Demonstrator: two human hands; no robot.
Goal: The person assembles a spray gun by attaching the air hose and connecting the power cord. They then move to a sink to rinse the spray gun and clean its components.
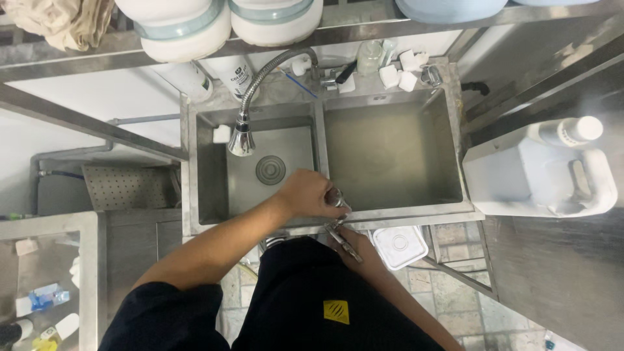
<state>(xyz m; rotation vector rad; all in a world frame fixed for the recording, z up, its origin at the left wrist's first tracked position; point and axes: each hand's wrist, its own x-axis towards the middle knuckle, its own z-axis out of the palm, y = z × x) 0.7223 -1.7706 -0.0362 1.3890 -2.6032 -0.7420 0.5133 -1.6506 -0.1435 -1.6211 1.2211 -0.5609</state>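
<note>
I look down on a steel double sink (390, 213). My left hand (311, 194) is closed over a small shiny metal part (338, 197) at the front rim, where the two basins meet. Just below the rim, my right hand (356, 250) comes up from the lower right and grips a slim metal tool (342, 240) that looks like pliers or tongs. The tool's tip points up toward the metal part. What lies under my left palm is hidden.
A flexible-hose faucet (242, 139) hangs over the left basin and its round drain (270, 170). A large white jug (539, 177) stands on the counter at right. A white square lidded tub (398, 246) sits on the tiled floor. White tubs (185, 29) line the shelf above.
</note>
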